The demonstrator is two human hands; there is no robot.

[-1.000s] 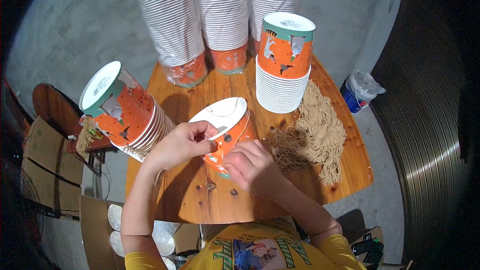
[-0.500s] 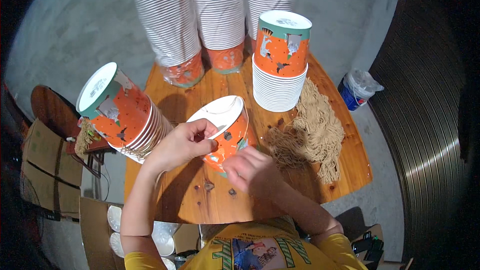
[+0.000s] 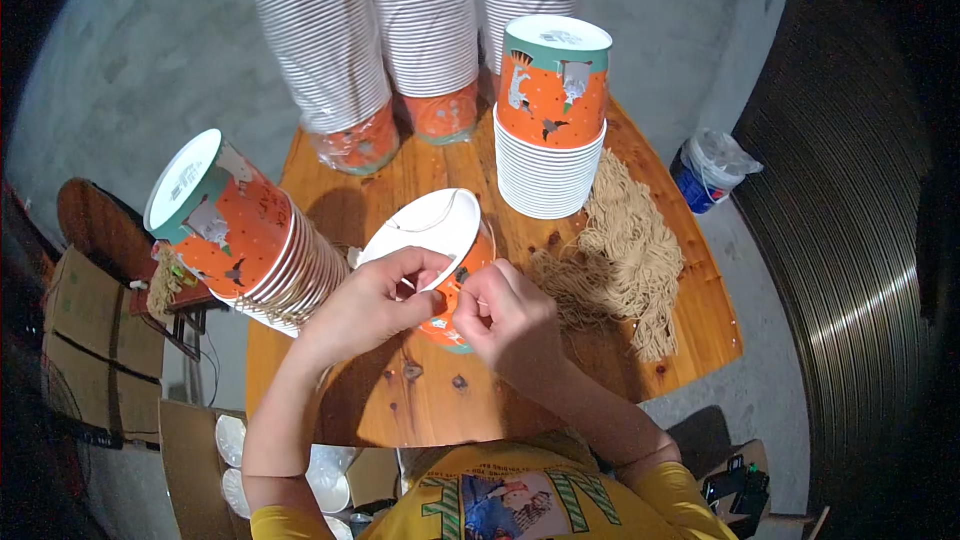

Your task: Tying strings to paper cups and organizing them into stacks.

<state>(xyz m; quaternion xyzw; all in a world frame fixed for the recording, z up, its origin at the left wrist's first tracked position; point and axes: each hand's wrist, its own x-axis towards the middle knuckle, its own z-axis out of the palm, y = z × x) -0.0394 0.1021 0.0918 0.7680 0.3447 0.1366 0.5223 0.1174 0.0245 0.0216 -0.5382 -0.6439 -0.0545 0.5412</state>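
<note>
An orange paper bucket point(image 3: 478, 248) with a white inside stands tilted toward me at the middle of the table. A thin cord point(image 3: 418, 229) loops across its mouth. My left hand point(image 3: 370, 308) pinches the bucket's near rim between thumb and fingers. Close by on the right, in front of the bucket's wall, my right hand point(image 3: 508, 325) has its fingers curled into a pinch. What lies in that pinch is too small to make out. Beyond it rests a heap of tan cords point(image 3: 632, 245).
An upside-down bucket stack point(image 3: 552, 165) stands behind; another bucket stack point(image 3: 235, 230), with cords on its rims, leans at left. Three plastic-wrapped stacks point(image 3: 325, 50) line the wooden table's point(image 3: 400, 400) far edge. On the floor are a blue pail point(image 3: 700, 185) and cardboard boxes point(image 3: 100, 310).
My right hand has risen closer to the bucket's rim and its fingers have curled up. My left hand keeps its hold on the rim. The whole view has shifted slightly.
</note>
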